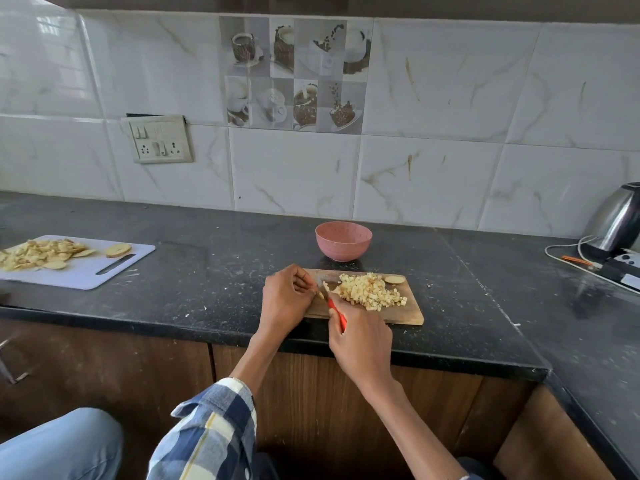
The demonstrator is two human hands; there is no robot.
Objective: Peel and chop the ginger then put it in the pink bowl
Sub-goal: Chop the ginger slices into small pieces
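Ginger dice (370, 292) on wooden board (412, 315), no legible writing anywhere

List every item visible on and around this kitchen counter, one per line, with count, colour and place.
round pink bowl: one, pink, behind the wooden board.
rectangular wooden chopping board: one, brown, counter's front edge.
diced ginger pile: one heap, pale yellow, on the wooden board.
ginger end slice: one, tan, wooden board's far right.
red-handled knife: one, at the heap's left edge.
white plastic board: one, far left.
ginger peelings: one heap, yellowish, on the white board.
steel kettle: one, silver, far right.
wall switchboard: one, cream, on the tiles.
left hand: pinches a ginger piece.
right hand: grips the knife.
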